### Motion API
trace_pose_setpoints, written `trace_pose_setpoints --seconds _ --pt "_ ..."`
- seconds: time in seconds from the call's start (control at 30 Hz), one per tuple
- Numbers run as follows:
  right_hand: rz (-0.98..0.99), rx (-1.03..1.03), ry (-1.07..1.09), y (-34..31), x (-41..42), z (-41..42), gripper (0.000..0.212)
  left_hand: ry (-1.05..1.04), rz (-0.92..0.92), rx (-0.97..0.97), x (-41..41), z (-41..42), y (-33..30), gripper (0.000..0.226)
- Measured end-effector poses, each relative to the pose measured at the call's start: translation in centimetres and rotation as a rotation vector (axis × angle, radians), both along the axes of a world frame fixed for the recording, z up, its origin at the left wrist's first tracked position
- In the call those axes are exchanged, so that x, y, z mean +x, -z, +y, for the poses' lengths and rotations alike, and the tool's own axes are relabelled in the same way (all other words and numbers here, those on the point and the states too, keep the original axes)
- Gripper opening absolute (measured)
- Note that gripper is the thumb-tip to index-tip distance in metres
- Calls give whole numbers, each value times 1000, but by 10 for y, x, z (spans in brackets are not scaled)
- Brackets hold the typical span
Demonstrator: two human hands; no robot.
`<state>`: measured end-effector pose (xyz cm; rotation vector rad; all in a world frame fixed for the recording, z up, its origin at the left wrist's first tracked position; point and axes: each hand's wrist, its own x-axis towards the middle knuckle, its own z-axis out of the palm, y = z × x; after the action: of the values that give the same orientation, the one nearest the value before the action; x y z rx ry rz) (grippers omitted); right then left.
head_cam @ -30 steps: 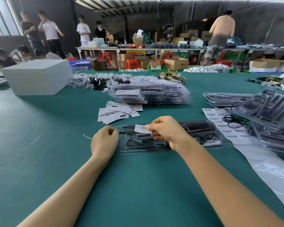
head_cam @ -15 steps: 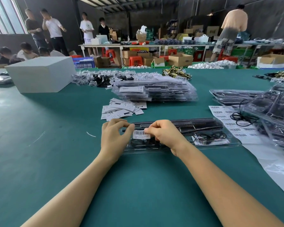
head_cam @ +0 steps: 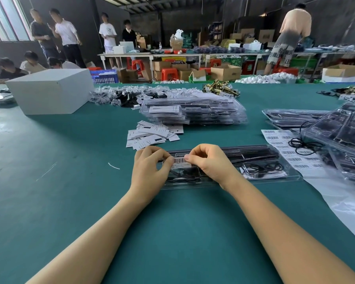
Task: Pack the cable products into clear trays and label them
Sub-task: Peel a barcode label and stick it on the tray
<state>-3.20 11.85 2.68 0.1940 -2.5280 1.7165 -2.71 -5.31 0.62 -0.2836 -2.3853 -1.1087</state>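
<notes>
A long clear tray (head_cam: 260,173) with black cable parts inside lies flat on the green table in front of me. A small white barcode label (head_cam: 180,162) sits over the tray's left part. My left hand (head_cam: 150,171) pinches the label's left end with thumb and fingertips. My right hand (head_cam: 208,162) pinches its right end, fingers curled. A black coil of cable (head_cam: 262,167) shows inside the tray to the right of my hands.
A sheet of barcode labels (head_cam: 289,152) lies at the right with a loose black cable (head_cam: 303,145) on it. A stack of packed trays (head_cam: 193,112), paper cards (head_cam: 150,136), empty trays (head_cam: 340,128) and a white box (head_cam: 49,91) surround the spot. People stand behind.
My left hand moved right from beside the tray onto the label's left end. The label now lies stretched between both hands over the tray, and the view has shifted closer.
</notes>
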Motion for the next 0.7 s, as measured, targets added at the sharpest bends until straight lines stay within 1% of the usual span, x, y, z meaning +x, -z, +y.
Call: trace_pose_setpoints --seconds 0.07,0.17,0.27,0.4,0.5,0.6,0.7 --pt "44 27 9 3 1 2 13 -12 25 -40 1 0 0 9" --pt "59 29 -15 5 2 4 14 -28 31 -123 0 1 1 13" --pt "39 58 -39 4 1 4 18 -34 11 -177 -1 0 1 16" --pt "5 109 -41 4 0 2 19 1 -57 -184 -2 1 1 20" --pt "-16 159 -52 3 1 2 20 -1 -84 -250 -3 1 3 20" --pt "-7 241 -42 2 1 1 24 -6 -81 -292 -3 1 3 19" --pt "-10 267 -34 2 0 1 26 -11 -53 -347 -3 0 3 18"
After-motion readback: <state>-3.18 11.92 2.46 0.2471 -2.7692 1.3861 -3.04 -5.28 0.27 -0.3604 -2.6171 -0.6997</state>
